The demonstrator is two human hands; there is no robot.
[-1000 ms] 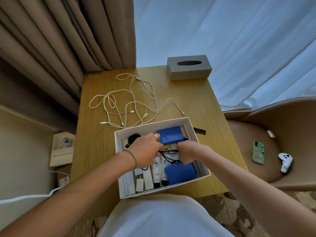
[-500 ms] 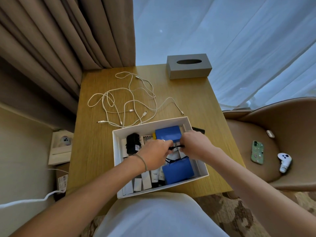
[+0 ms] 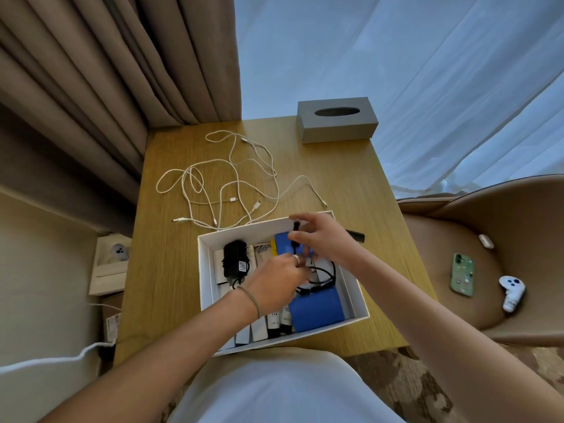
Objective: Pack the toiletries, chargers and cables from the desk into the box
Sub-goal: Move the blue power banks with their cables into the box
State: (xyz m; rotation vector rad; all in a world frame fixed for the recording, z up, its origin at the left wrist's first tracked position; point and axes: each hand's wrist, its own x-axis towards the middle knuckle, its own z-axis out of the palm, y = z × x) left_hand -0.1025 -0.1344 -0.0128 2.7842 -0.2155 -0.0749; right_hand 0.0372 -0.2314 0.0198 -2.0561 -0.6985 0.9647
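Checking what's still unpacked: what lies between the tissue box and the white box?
In the head view, tangled white cables on the desk.

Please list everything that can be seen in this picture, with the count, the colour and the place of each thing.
box: one, white, near desk edge
blue packs: two, in box
black charger: one, box's left part
black cable: one, in box, held
tubes: several, white and black, box's near side
white cables: tangled, count unclear, on desk
comb: one, black, right of box
tissue box: one, grey, far edge
phone: one, green, on chair
controller: one, white, on chair
left hand: in box, on cable
right hand: pinches cable end
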